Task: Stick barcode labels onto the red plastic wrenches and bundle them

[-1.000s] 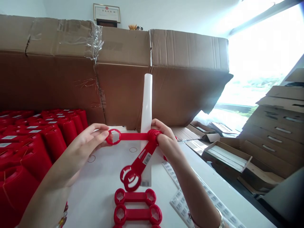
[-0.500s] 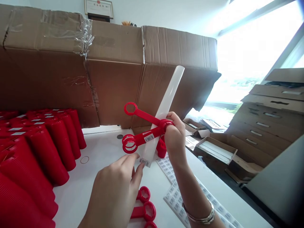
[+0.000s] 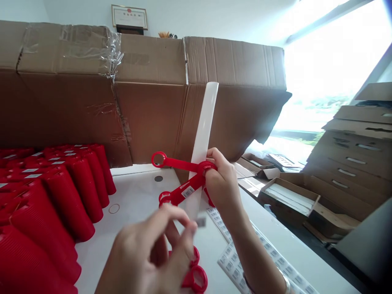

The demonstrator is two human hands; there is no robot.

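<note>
My left hand [image 3: 150, 245], blurred, pinches a small barcode sticker [image 3: 201, 221] between thumb and forefinger. My right hand [image 3: 223, 179] grips red plastic ring-ended wrenches [image 3: 180, 164] by their stacked ring ends. The same hand also holds a long glossy white backing strip [image 3: 206, 118], which stands nearly upright behind the wrenches. A barcode label [image 3: 188, 191] is on the lower wrench of the bunch. Below my left hand, more red ring-ended wrenches [image 3: 196, 279] lie on the table, partly hidden by it.
Bundled stacks of red pieces [image 3: 61, 196] stand at the left on the white table [image 3: 128, 188]. Barcode sticker sheets [image 3: 234, 261] lie under my right forearm. Large cardboard boxes [image 3: 153, 110] close off the back. Open cartons [image 3: 288, 196] stand at the right. A rubber band [image 3: 114, 208] lies near the stacks.
My left thumb and forefinger have closed on the barcode sticker, which has come off the strip's lower end. The strip has tilted more upright, and the wrenches have shifted slightly left and down.
</note>
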